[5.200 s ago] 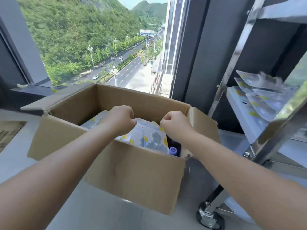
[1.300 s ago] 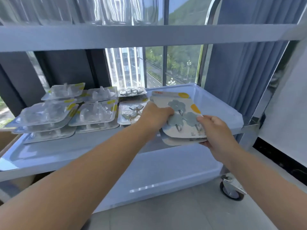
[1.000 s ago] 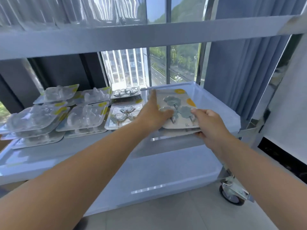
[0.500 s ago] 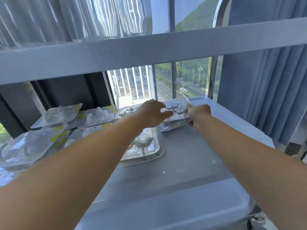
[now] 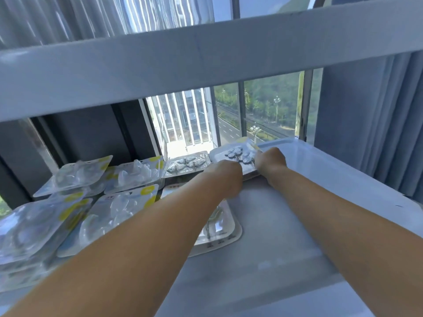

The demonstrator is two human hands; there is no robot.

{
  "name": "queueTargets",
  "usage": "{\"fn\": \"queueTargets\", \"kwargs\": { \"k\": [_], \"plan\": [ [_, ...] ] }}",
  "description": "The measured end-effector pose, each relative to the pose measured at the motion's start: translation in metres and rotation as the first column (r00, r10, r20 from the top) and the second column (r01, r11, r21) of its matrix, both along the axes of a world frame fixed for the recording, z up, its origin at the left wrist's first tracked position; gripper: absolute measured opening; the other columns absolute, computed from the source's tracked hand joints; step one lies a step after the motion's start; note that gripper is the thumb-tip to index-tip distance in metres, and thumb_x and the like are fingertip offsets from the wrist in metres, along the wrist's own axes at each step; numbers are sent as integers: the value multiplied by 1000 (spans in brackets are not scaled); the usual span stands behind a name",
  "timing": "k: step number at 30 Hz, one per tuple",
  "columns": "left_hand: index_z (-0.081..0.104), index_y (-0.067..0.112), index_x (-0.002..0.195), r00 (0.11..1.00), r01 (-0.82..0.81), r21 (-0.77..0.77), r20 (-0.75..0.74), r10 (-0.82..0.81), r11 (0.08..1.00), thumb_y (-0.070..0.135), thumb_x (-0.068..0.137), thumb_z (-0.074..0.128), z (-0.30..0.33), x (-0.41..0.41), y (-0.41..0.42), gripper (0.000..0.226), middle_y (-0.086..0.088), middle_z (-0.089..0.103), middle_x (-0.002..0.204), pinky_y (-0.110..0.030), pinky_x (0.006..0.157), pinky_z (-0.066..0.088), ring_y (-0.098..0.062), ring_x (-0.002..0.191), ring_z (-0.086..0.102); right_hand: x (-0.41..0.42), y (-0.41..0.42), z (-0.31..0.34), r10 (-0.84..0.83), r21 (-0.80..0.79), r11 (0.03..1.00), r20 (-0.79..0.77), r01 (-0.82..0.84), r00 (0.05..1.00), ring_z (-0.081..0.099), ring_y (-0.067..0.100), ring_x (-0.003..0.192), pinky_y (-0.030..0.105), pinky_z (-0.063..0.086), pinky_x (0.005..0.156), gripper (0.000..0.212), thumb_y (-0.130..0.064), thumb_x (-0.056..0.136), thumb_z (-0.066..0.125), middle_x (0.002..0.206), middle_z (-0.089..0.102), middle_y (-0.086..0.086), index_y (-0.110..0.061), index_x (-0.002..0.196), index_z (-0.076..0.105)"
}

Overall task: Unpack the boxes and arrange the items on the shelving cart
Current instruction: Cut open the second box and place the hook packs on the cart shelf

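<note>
While both hands (image 5: 248, 167) grip flat glossy blister pack (image 5: 238, 154), rear of smooth shelf (image 5: 320, 170).

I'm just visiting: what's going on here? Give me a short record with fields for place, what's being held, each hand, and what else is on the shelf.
Place: middle tray of a grey plastic shelving cart, by a window.
Held item: clear blister pack of grey flower-shaped hooks, at the tray's far edge.
Left hand: grips the pack's near left edge.
Right hand: grips its right side.
Neighbour: a similar grey-hook pack just to its left.
Also on shelf: stacks of clear packs with yellow-spotted cards on the left.
Above: the cart's upper grey shelf.
</note>
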State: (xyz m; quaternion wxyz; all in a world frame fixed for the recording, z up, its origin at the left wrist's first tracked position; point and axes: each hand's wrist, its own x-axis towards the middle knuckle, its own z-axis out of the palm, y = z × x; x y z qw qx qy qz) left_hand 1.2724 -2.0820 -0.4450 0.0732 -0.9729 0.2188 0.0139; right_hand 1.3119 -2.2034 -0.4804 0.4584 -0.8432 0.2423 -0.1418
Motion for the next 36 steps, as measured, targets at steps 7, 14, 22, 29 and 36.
{"fn": "queueTargets", "kwargs": {
  "k": [7,14,22,29,36],
  "plan": [
    [46,11,87,1000,-8,-16,4,8,1000,9,87,48,1,-3,-1,3,-4,45,81,-29,64,41,-23,79,49,3,-1,0,99,-87,991,-67,-104,993,43,34,123,34,32,105,34,-14,99,35,133,48,20,4,127,45],
    [54,7,115,999,-3,-96,41,7,995,0,87,40,6,-20,12,32,-11,58,110,-30,66,43,-26,86,53,-24,5,2,103,-283,958,179,-50,978,41,36,123,39,37,101,40,-11,93,38,132,48,20,-1,132,46],
    [50,9,119,990,65,-101,128,-52,993,13,94,37,20,-79,59,28,-8,54,116,-33,82,45,-25,107,53,-131,51,20,488,-660,684,97,-311,867,48,27,100,32,43,76,12,-13,89,44,91,52,7,-11,80,52],
    [52,10,112,972,208,-309,173,-161,928,19,95,35,13,-167,178,25,-8,53,109,-37,85,44,-27,107,50,-221,144,39,599,-720,614,157,-325,785,51,18,88,25,33,63,19,-24,90,50,94,62,-1,-14,96,66],
    [60,7,107,976,168,-356,189,-105,919,29,81,20,-18,-234,395,52,-9,59,101,-39,80,42,-25,96,54,-276,340,21,824,-769,426,111,-477,556,40,11,65,23,34,55,27,-29,83,43,62,57,-6,-17,69,63]
  ]
}}
